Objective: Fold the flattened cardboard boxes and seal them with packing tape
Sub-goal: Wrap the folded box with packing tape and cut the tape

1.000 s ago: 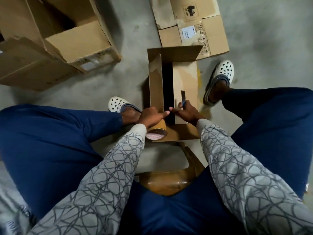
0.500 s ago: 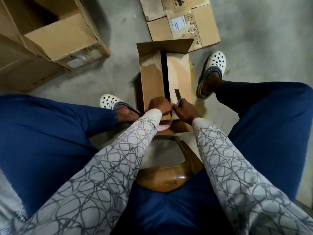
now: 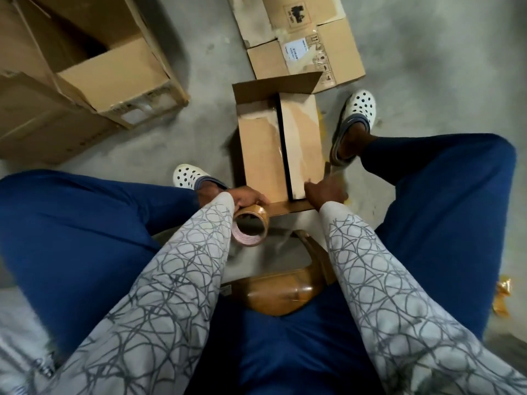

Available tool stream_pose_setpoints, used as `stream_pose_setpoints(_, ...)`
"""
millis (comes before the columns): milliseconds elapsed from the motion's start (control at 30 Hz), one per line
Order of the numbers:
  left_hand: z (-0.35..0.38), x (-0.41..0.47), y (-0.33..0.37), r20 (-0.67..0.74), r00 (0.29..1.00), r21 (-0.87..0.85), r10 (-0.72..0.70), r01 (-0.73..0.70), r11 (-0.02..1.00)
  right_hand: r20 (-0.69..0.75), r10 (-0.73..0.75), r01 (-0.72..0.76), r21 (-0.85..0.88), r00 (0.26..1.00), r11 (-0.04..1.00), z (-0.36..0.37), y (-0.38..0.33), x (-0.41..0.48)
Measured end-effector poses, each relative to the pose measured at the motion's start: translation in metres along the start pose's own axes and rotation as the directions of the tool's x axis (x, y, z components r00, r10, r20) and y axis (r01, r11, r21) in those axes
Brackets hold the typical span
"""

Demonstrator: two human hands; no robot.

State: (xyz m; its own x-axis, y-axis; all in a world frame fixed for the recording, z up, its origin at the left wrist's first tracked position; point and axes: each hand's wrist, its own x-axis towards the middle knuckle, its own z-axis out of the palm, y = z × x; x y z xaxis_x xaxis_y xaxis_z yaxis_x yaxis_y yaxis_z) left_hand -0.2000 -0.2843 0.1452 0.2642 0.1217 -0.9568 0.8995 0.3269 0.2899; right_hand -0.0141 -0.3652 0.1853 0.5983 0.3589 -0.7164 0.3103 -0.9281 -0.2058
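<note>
A small cardboard box [image 3: 256,155] stands on the floor between my feet. Its two long flaps lie folded down with a dark gap [image 3: 285,149] between them. The far end flap [image 3: 273,86] stands up and the near end flap [image 3: 291,208] sticks out toward me. My left hand [image 3: 245,196] grips a roll of brown packing tape [image 3: 252,226] just off the box's near left corner. My right hand [image 3: 325,192] rests on the near corner of the right flap, fingers curled round a small cutter [image 3: 328,169], which is blurred.
A large open carton [image 3: 114,81] lies at the upper left. A flattened box [image 3: 302,44] lies on the concrete beyond the small box. I sit on a wooden stool [image 3: 285,292]. White clogs [image 3: 359,106] flank the box. Tape scraps [image 3: 502,295] lie at right.
The left flap has gone from raised to flat. My left hand drew the tape roll back from the seam toward me. My right hand shifted right to the box's near right corner.
</note>
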Motion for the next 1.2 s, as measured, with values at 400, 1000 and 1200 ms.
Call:
stream_pose_setpoints(400, -0.029, -0.013, -0.027, -0.19, 0.981, -0.114, 0.046, -0.068, 0.991, -0.136, -0.42, 0.441, 0.327, 0.897, 0.836, 0.013, -0.013, 0.004)
stream_pose_setpoints(1000, 0.013, -0.001, 0.085, -0.115, 0.939, 0.827, 0.323, -0.089, 0.555, -0.166, -0.181, 0.102, -0.398, 0.969, 0.912, -0.01, -0.03, 0.032)
stream_pose_setpoints(1200, 0.018, -0.028, 0.09, -0.272, 0.827, 0.861, 0.491, -0.018, 0.508, -0.283, -0.112, 0.087, -0.1, 0.953, 0.991, -0.055, -0.014, 0.035)
